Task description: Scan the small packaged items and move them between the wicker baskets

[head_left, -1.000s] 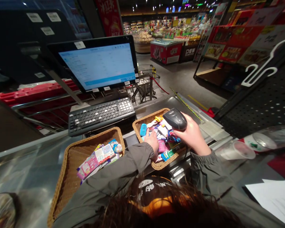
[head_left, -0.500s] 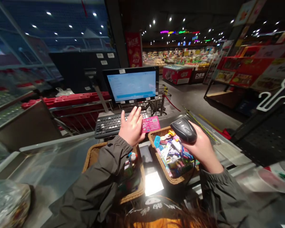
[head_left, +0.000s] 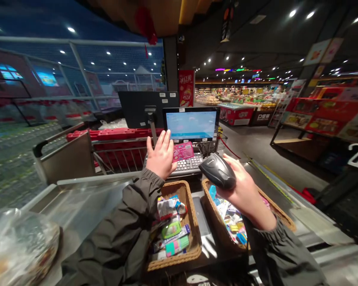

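Observation:
My left hand point(head_left: 161, 155) is raised above the keyboard point(head_left: 188, 164) and holds a small pink packet point(head_left: 183, 151) upright, pinched at its left edge with the other fingers stretched up. My right hand point(head_left: 239, 186) grips a black handheld barcode scanner point(head_left: 217, 171), whose head points left toward the packet. Both hands hover over two wicker baskets: the left basket point(head_left: 188, 249) and the right basket point(head_left: 211, 211), each holding several small colourful packets.
A lit till screen point(head_left: 191, 124) stands behind the keyboard on the steel checkout counter point(head_left: 86, 198). Red shopping trolleys point(head_left: 119, 149) line the rail behind. A plastic bag point(head_left: 18, 246) lies at the lower left. Shop shelves point(head_left: 325, 119) and aisle floor lie to the right.
My left hand took a pink packet out of the right basket and lifted it up in front of the screen. The scanner rose and turned toward it. My view tilted upward.

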Available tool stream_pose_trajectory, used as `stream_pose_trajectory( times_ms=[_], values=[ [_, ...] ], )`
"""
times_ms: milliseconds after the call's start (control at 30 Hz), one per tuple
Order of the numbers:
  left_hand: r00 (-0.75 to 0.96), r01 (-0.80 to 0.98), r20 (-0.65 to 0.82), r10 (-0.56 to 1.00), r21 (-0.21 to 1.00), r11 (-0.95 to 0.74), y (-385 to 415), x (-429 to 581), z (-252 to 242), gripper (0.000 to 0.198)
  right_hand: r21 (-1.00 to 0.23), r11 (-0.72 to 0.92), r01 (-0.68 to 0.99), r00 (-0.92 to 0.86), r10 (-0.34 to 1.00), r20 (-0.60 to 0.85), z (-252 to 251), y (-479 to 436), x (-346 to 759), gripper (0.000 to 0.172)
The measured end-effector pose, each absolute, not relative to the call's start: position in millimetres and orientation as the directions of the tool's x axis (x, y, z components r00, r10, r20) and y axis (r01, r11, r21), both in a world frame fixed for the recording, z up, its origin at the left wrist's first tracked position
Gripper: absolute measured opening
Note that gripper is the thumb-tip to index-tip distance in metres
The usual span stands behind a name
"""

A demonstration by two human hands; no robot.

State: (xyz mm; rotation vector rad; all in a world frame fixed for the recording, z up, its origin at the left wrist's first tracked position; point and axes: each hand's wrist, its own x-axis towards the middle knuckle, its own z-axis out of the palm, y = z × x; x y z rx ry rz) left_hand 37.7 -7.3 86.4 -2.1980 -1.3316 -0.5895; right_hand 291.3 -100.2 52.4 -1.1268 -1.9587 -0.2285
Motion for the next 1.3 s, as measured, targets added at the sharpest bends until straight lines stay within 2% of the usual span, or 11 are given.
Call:
stream_pose_trajectory(
  times_ms=[800, 1100, 1300],
  values=[
    [0.403, 0.912, 0.568, 0.718, -0.188, -0.364, -15.5, 3.8, 77.5, 0.074, -0.280, 0.565, 0.776, -0.255, 0.687, 0.680, 40.9, -89.9, 252.7, 0.040],
    [0.403, 0.912, 0.553, 0.730, -0.175, -0.371, -16.0, -2.4, 65.4, 0.072, -0.306, 0.560, 0.770, -0.241, 0.699, 0.674, 34.1, -90.5, 254.3, 0.045],
    [0.404, 0.914, 0.519, 0.754, -0.189, -0.360, -18.0, -5.8, 52.6, 0.066, -0.300, 0.594, 0.746, -0.270, 0.682, 0.679, 27.9, -90.2, 254.3, 0.038]
  ],
)
